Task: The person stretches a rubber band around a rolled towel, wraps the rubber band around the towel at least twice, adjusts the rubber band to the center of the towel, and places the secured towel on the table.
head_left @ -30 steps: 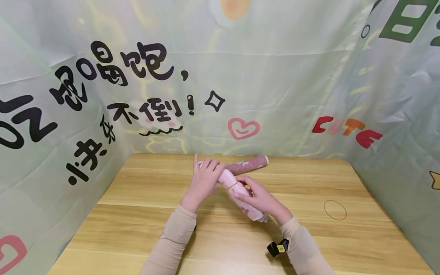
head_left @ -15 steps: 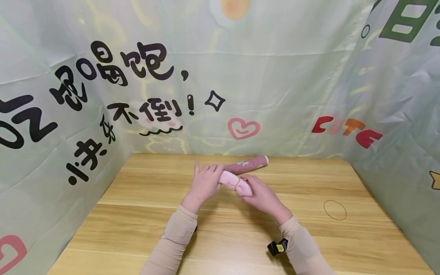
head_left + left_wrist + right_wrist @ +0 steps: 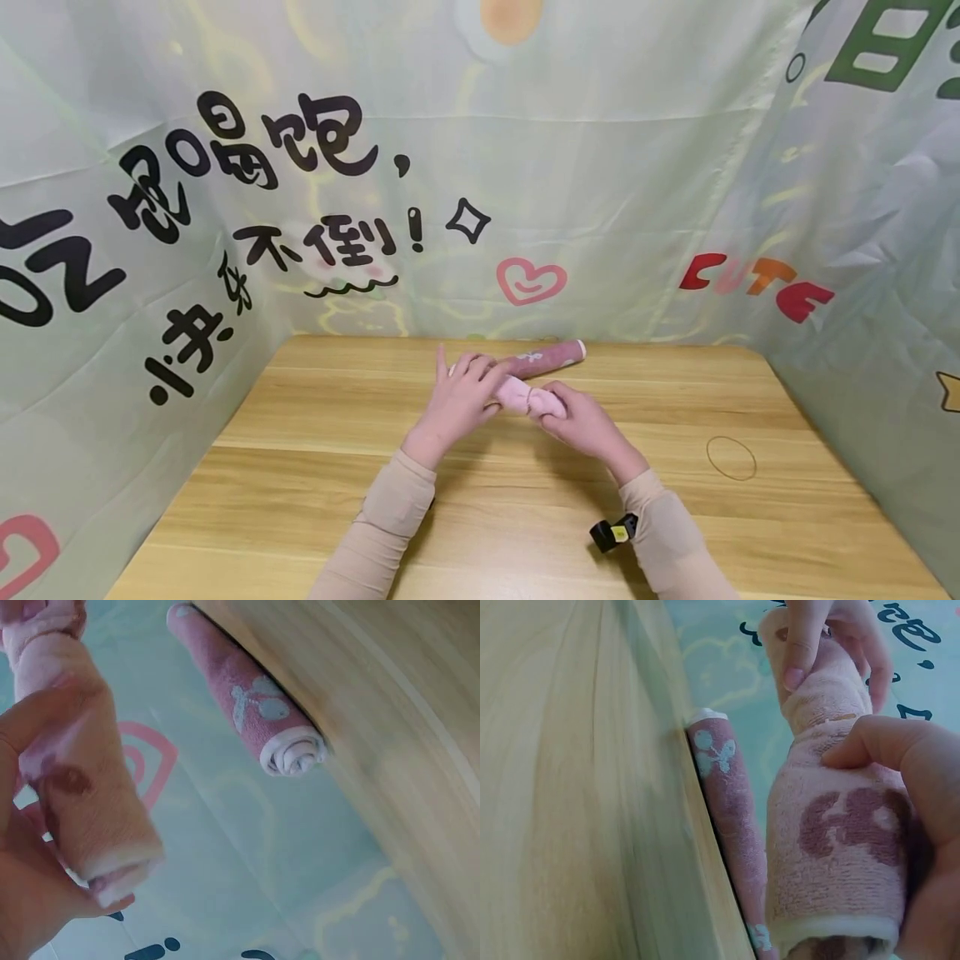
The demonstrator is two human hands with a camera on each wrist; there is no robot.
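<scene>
A light pink towel, rolled into a tube, is held above the table between both hands. A thin rubber band cinches its middle, where the cloth narrows. My left hand grips the left part, its thumb along the roll in the left wrist view. My right hand holds the other part, and its thumb presses just beside the band in the right wrist view. A darker flower-like print shows on the towel there. In the head view the hands cover both ends of the roll.
A second rolled towel, darker pink with pale blue prints, lies at the table's back edge behind the hands. One loose rubber band lies on the wooden table to the right. Printed cloth hangs around the back and sides.
The light pink roll has swung from slanting towards the front right to nearly level. My right hand has wrapped round its right end. Both hands have shifted slightly right.
</scene>
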